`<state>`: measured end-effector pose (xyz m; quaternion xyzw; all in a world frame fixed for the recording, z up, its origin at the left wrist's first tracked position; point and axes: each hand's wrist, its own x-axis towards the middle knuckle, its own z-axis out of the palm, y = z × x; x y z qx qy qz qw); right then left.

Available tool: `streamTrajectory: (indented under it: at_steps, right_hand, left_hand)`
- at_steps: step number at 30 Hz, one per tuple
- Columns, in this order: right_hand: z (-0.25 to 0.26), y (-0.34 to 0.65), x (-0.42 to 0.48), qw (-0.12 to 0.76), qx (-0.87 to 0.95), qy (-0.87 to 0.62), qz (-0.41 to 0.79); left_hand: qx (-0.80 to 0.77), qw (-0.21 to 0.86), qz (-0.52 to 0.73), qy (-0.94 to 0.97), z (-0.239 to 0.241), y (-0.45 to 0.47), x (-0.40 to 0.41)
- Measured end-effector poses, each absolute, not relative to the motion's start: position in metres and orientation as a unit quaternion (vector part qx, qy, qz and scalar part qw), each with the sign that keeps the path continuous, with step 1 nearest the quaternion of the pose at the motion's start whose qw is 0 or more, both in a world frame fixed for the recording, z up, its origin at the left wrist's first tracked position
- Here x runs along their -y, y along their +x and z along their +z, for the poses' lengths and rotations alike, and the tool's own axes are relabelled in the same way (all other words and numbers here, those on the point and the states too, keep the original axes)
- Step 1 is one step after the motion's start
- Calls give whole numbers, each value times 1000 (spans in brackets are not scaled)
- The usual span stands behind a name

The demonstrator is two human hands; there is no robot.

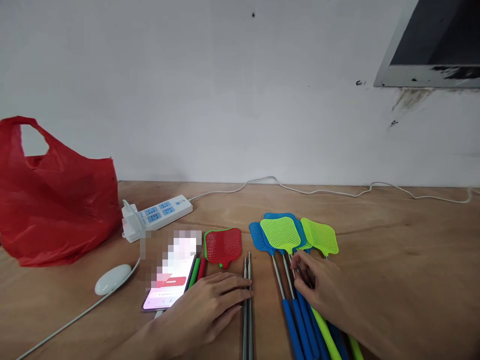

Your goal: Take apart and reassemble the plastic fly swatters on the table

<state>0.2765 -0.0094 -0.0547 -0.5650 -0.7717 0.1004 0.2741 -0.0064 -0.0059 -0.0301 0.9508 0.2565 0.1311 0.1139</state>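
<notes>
My right hand [322, 282] is closed in a pinch at the metal shaft of a yellow-green fly swatter [280, 233], just below its mesh head. Under and beside it lies a bunch of several fly swatters, among them blue ones [258, 237] and another yellow-green one [321, 236]. My left hand [213, 302] lies flat with fingers stretched out, the fingertips touching slim metal rods [250, 325] that point away from me. Beyond that hand sit a red mesh swatter head [224, 246] and a green one mostly hidden beneath it. A green handle [194, 272] and a red handle [201, 268] show beside them.
A lit phone [170, 285] lies left of my left hand. Farther left are a white mouse-shaped object [112, 279], a white power strip [165, 212] with a plug in it, and a red plastic bag [60, 200]. A white cable [318, 192] runs along the wall [225, 100].
</notes>
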Motion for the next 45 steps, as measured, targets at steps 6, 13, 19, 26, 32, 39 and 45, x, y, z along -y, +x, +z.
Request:
streamTrajectory:
  at_steps: [6,13,19,26,32,39,45]
  right_hand:
    - [-49,275,4,447,642,-531,327]
    - [-38,276,2,514,483,-515,488]
    - [-38,274,4,518,454,-517,508]
    - [-37,272,6,526,447,-520,503]
    - [-31,267,8,529,417,-541,503]
    - [-29,265,9,527,424,-539,501]
    - [-28,263,11,516,438,-545,495]
  left_hand:
    - [-267,113,142,946,-29,-5,6]
    - [-274,114,126,947,-31,-6,7]
    - [-259,123,126,950,-33,-8,6]
    - [-259,118,95,954,-31,-9,5]
    - [-286,76,91,951,-30,-5,6]
    - [-454,-81,165,872,-51,-15,-1]
    - [-487,-109,169,850,-57,-20,-5]
